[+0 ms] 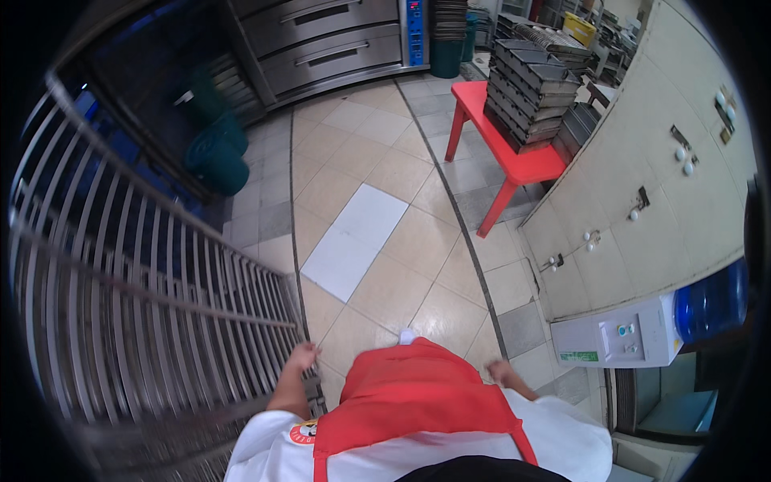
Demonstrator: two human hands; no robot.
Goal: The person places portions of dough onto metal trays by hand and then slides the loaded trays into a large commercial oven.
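My left hand hangs in front of me with its fingers loosely curled and nothing seen in it. It is beside the lower end of a tall metal rack with many bars; I cannot tell whether it touches the rack. At the other side of my red apron, my right hand is low by my hip, small and a little blurred. Its fingers look curled in, and no object shows in it. A white rectangular sheet or board lies on the tiled floor ahead.
A red bench carries stacked dark baking pans at the right. Beside it stand pale cabinets and a water dispenser. Green bins are at the left. A steel deck oven spans the far end.
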